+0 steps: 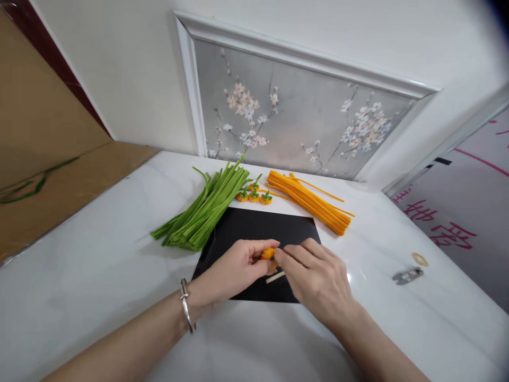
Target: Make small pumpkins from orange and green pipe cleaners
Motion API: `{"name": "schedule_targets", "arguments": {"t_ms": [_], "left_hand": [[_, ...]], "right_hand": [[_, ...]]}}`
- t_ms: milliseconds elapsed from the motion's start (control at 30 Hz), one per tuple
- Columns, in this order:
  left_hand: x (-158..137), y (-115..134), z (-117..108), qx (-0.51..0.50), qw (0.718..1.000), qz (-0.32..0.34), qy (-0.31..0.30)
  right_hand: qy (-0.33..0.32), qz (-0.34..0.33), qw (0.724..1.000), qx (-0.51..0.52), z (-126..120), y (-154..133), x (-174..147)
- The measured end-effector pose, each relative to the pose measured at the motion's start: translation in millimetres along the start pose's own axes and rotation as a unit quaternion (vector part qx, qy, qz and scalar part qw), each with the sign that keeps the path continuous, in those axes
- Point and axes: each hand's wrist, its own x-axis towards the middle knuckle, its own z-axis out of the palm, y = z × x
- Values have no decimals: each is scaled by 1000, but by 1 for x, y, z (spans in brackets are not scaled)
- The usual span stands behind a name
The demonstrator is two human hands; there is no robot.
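Observation:
Over a black mat [266, 225], my left hand [242, 265] pinches a small orange pipe-cleaner pumpkin [268, 253] between thumb and fingers. My right hand [314, 270] has its fingertips closed on the pumpkin's right edge, which they partly hide. Below those fingers a short pale stick [275, 277] shows, its other end covered by the right hand. Beyond the mat sit several finished-looking small orange pumpkins [254, 196] with green tops. A thick bundle of green pipe cleaners [207, 209] lies at the left, and an orange pipe-cleaner bundle [308, 201] at the right.
Small metal thread snips [409, 276] and a yellowish ring [419, 259] lie on the white marbled table [119, 228] at the right. Brown cardboard [51, 106] stands on the left. A wall with a framed blossom panel [294, 111] closes off the back.

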Motion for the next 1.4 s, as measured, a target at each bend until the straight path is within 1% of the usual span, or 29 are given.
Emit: {"name": "schedule_targets", "arguments": {"t_ms": [133, 267, 400, 500, 567, 633, 733, 800, 867, 900, 933, 967, 1000, 1033, 1133, 1167, 1200, 1233, 1267, 1300, 1333, 1400], "left_hand": [[-2, 1, 4, 62, 998, 0, 20], [-4, 0, 5, 92, 995, 6, 28], [-4, -6, 7, 137, 989, 43, 35], [-4, -13, 10, 202, 971, 104, 67], [-5, -16, 13, 227, 959, 139, 93], [-7, -18, 16, 237, 950, 164, 119], [-8, -21, 22, 263, 930, 200, 159], [-9, -25, 25, 278, 914, 231, 182], [-8, -30, 27, 287, 900, 263, 197], [-8, -33, 27, 293, 891, 282, 201], [-7, -35, 27, 302, 883, 299, 201], [-7, -36, 27, 314, 873, 316, 198], [-7, -38, 26, 329, 863, 332, 191], [-7, -38, 25, 346, 853, 347, 180], [-7, -36, 19, 387, 823, 391, 139], [-8, -35, 18, 392, 818, 402, 125], [-9, -33, 16, 387, 819, 408, 113], [-10, -30, 15, 375, 826, 408, 102], [-11, -28, 14, 352, 841, 400, 96], [-13, -25, 14, 319, 859, 391, 89], [-14, -23, 15, 281, 878, 377, 89], [-17, -19, 16, 195, 913, 345, 96]], "right_hand": [[9, -5, 1000, 2, 3, -2, 0], [-4, -23, 1000, -10, 6, -4, -1], [-10, -13, 1000, -27, 10, -7, -1], [-5, 35, 999, -16, 15, -10, -2], [5, 79, 997, 24, 17, -11, -3], [19, 119, 989, 88, 19, -11, -3], [46, 180, 964, 192, 21, -14, -3], [57, 229, 938, 253, 21, -18, -3], [51, 289, 899, 325, 20, -22, -1], [42, 323, 870, 371, 19, -25, 0], [32, 357, 832, 423, 18, -27, 1], [22, 390, 787, 478, 16, -29, 3], [15, 419, 733, 536, 15, -30, 5], [10, 443, 673, 593, 13, -30, 6], [-15, 471, 484, 738, 10, -27, 9], [-26, 470, 428, 772, 10, -25, 9], [-37, 465, 384, 797, 10, -24, 9], [-45, 458, 354, 814, 10, -22, 8], [-48, 451, 338, 824, 11, -20, 7], [-48, 444, 335, 829, 12, -19, 6], [-44, 437, 342, 830, 13, -17, 5], [-31, 425, 370, 825, 15, -14, 3]]}}
